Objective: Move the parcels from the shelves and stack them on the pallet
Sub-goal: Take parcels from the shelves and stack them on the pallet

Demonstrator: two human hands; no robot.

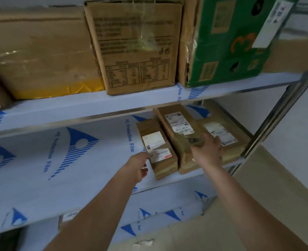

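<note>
Three flat brown parcels with white labels lie side by side at the right end of the middle shelf (88, 160). My left hand (137, 168) reaches in with straight fingers, and its fingertips touch the near left edge of the left parcel (158, 151). My right hand (206, 151) grips the near end of the middle parcel (178, 127), which lies partly on top of the other two. The right parcel (227, 134) is partly hidden behind my right hand. No pallet is in view.
The upper shelf holds a large taped box (40, 57), a printed carton (135, 48) and a green box (231, 42). A steel upright (276, 113) bounds the shelf on the right. A lower shelf (149, 214) shows beneath my arms.
</note>
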